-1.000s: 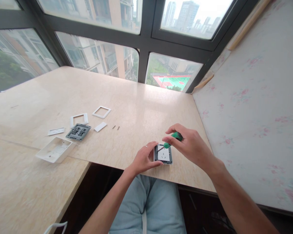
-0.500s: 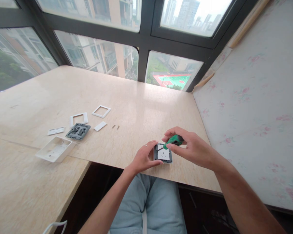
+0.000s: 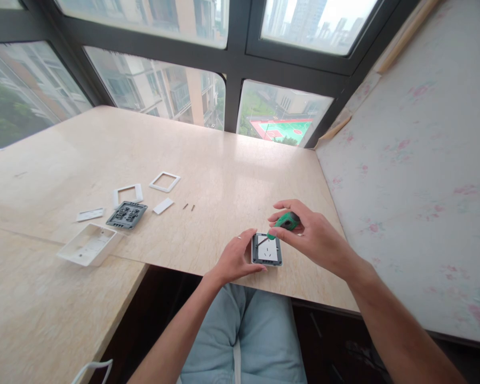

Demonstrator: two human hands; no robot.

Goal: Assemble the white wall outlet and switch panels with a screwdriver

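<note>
Honestly, that wall socket (image 3: 268, 252), near and right of centre, looks light, stiff, maybe slick; your left hand (image 3: 232, 260) clasps its left side, right hand (image 3: 312, 234) pinching the green-handled screwdriver (image 3: 288, 220). Grip its outer edges.

Two hands (image 3: 235, 257) (image 3: 312, 230), one screwdriver (image 3: 288, 221), two socket plates (image 3: 268, 253) (image 3: 127, 215). Two white frames (image 3: 159, 188) (image 3: 138, 193), two small panels (image 3: 163, 206) (image 3: 90, 214), two loose screws (image 3: 185, 206) (image 3: 192, 208), one open box (image 3: 72, 255).

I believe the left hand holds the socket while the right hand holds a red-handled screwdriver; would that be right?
Not quite: the head view shows that the screwdriver in the right hand is green-handled, not red-handled. The left hand does hold the socket.
</note>
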